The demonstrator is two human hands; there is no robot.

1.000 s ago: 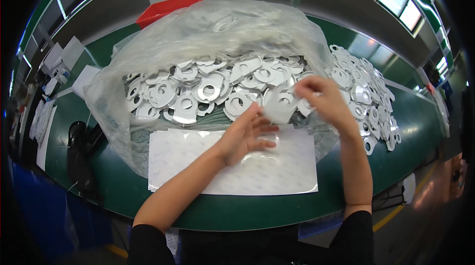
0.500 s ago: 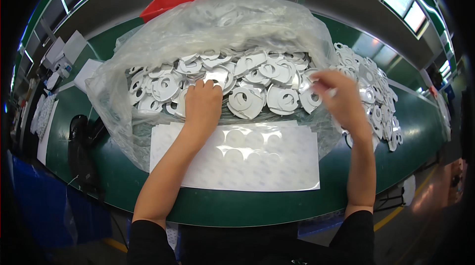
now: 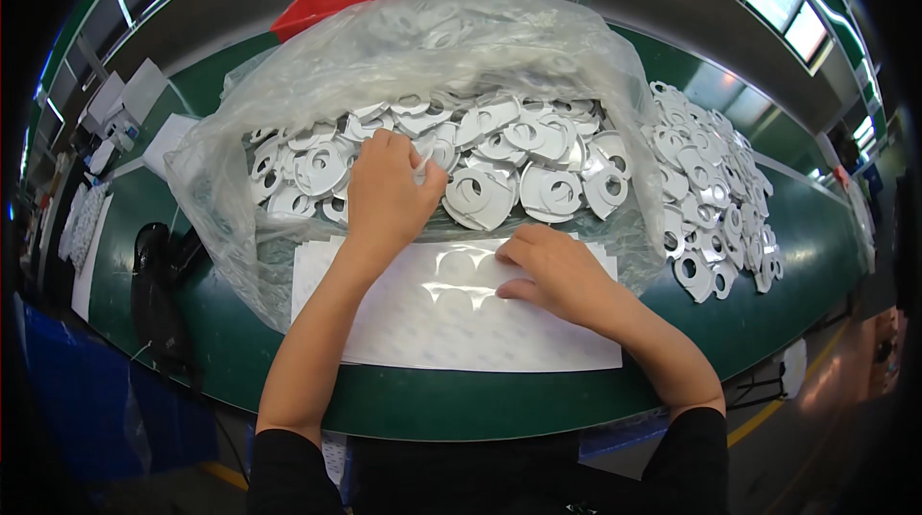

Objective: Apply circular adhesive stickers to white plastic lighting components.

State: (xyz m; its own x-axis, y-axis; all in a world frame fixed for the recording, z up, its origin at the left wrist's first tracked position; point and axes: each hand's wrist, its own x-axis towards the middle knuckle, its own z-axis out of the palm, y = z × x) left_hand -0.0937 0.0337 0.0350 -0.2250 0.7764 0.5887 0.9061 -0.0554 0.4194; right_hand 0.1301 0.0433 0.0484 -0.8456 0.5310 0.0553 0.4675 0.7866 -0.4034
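Note:
My left hand (image 3: pixel 392 190) is at the front of the bag's mouth, with thumb and fingers closed on a white flat ring-shaped part that is mostly hidden behind them. Many like it, white plates with a round hole (image 3: pixel 478 198), lie heaped inside a clear plastic bag (image 3: pixel 259 270). Over the right half of a stack of white sheets (image 3: pixel 480 337) is my right hand (image 3: pixel 557 275). Its thumb and forefinger are apart, close to the clear round stickers (image 3: pixel 456 266) on the top sheet. Nothing shows between those fingers.
A second pile of white plates (image 3: pixel 706 188) lies on the green table (image 3: pixel 423 404) to the right of the bag. Behind the bag stands a red bin (image 3: pixel 336 6). A black object (image 3: pixel 158 294) rests at the table's left, near white papers (image 3: pixel 171 145).
My right hand has come from the bag's right edge down and left onto the sheets. My left hand has risen slightly, its thumb now showing. Another plate lies at the right pile's near edge.

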